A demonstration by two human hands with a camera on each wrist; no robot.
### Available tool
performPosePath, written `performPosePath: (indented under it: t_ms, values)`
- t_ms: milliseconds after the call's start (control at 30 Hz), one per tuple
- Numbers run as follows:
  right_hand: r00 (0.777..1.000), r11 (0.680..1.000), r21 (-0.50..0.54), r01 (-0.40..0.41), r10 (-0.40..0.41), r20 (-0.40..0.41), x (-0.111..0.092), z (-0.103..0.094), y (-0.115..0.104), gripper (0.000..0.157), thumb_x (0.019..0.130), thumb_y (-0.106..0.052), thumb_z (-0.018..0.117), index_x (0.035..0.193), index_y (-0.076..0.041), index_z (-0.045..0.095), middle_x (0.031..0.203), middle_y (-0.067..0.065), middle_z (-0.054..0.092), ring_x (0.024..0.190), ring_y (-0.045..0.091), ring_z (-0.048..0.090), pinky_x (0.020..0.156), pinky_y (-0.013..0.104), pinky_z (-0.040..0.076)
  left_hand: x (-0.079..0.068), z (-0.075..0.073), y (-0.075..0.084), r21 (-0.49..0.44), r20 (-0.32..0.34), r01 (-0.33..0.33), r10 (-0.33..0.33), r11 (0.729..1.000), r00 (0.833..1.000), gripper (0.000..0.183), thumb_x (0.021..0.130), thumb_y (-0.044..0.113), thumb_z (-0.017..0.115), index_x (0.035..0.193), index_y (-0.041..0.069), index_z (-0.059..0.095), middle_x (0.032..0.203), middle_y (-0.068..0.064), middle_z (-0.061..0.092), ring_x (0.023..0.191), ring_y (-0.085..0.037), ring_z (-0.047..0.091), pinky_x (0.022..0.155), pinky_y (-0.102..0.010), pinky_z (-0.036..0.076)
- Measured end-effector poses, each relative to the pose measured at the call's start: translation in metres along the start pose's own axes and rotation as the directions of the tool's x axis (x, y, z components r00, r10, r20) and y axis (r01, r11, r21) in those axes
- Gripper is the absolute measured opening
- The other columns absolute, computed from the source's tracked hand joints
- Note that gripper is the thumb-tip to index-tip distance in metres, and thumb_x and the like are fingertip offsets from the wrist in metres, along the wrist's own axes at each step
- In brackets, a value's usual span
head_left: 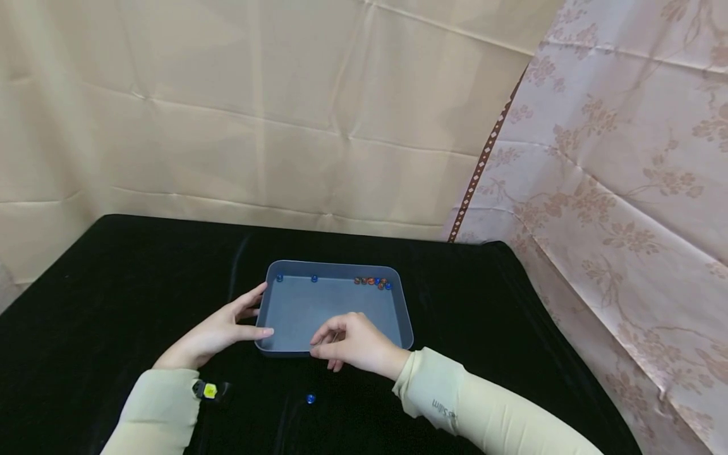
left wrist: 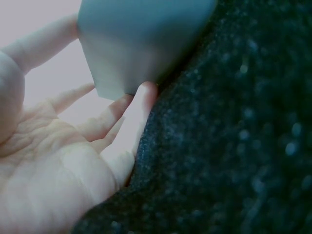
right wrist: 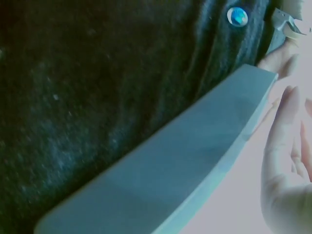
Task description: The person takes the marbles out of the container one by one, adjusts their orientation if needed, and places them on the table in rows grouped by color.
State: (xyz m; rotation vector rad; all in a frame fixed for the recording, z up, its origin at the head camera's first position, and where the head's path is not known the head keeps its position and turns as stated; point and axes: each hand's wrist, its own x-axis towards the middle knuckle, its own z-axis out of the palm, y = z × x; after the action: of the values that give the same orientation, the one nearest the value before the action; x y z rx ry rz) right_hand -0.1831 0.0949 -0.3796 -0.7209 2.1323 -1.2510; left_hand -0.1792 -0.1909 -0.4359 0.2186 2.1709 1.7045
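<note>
A shallow blue-grey tray (head_left: 335, 309) lies on the black cloth. My left hand (head_left: 227, 328) grips its left side, thumb over the rim and fingers along the outer wall; the left wrist view shows the fingers against the tray's corner (left wrist: 141, 53). Over the near rim hovers my right hand (head_left: 358, 344), fingers loosely bent, with nothing visible in them. On the cloth in front of the tray lies a blue glass marble (head_left: 310, 399), also seen in the right wrist view as a shiny marble (right wrist: 237, 17).
Inside the tray, two blue marbles (head_left: 315, 278) sit apart along the far wall. Several orange-brown and blue marbles (head_left: 371, 281) cluster at the far right corner. Black cloth (head_left: 142, 284) covers the table; a beige curtain (head_left: 227, 126) and a floral curtain (head_left: 614, 189) hang behind and at right.
</note>
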Motion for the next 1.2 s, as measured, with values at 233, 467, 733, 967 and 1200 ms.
performPosePath:
  t_ms: [233,467,733,967,1200]
  values:
    - [1.000,1.000,-0.004,0.010,-0.010,-0.018,0.004,-0.006,-0.003,0.026,0.091,-0.014,0.069,0.108,0.006,0.068,0.085,0.007,0.071,0.063,0.008,0.064,0.061,0.026,0.059,-0.001,0.000,-0.001,0.007,-0.004,-0.003,0.003,1.000,1.000,0.088,0.094,0.025,0.065,0.160,0.014,0.009,0.165,-0.022,0.009,0.144,-0.050,0.021,0.110,-0.069,0.030]
    - [1.000,0.999,-0.047,0.002,-0.003,-0.013,0.006,-0.011,-0.008,0.025,0.091,-0.015,0.069,0.108,0.004,0.068,0.085,0.004,0.070,0.063,0.008,0.063,0.061,0.024,0.058,0.000,0.000,0.000,0.009,-0.010,-0.001,0.001,1.000,1.000,0.088,0.094,0.027,0.065,0.160,0.015,0.009,0.164,-0.022,0.011,0.143,-0.049,0.022,0.110,-0.068,0.031]
    - [0.999,0.995,-0.097,-0.001,-0.003,-0.034,0.011,-0.017,-0.017,0.025,0.091,-0.016,0.068,0.109,0.001,0.069,0.087,0.004,0.069,0.064,0.009,0.064,0.064,0.025,0.059,0.001,-0.001,-0.002,0.018,-0.016,-0.001,0.001,1.000,1.000,0.089,0.093,0.026,0.066,0.160,0.015,0.009,0.164,-0.023,0.011,0.144,-0.050,0.022,0.110,-0.069,0.031]
    - [0.999,0.993,-0.116,-0.010,0.006,-0.042,0.011,-0.021,-0.025,0.024,0.092,-0.017,0.068,0.109,-0.001,0.069,0.090,0.002,0.069,0.067,0.010,0.065,0.066,0.027,0.059,0.001,0.001,-0.002,0.022,0.002,-0.018,0.018,1.000,1.000,0.089,0.094,0.025,0.065,0.160,0.013,0.008,0.164,-0.024,0.010,0.143,-0.050,0.023,0.109,-0.069,0.032]
    - [0.998,0.988,-0.154,-0.008,-0.003,-0.069,0.015,-0.028,-0.034,0.021,0.092,-0.018,0.068,0.108,-0.004,0.070,0.092,0.003,0.069,0.068,0.010,0.064,0.067,0.026,0.059,0.000,0.000,-0.001,0.003,0.008,-0.015,0.015,1.000,1.000,0.087,0.094,0.023,0.064,0.160,0.013,0.007,0.164,-0.023,0.009,0.144,-0.050,0.021,0.111,-0.068,0.031]
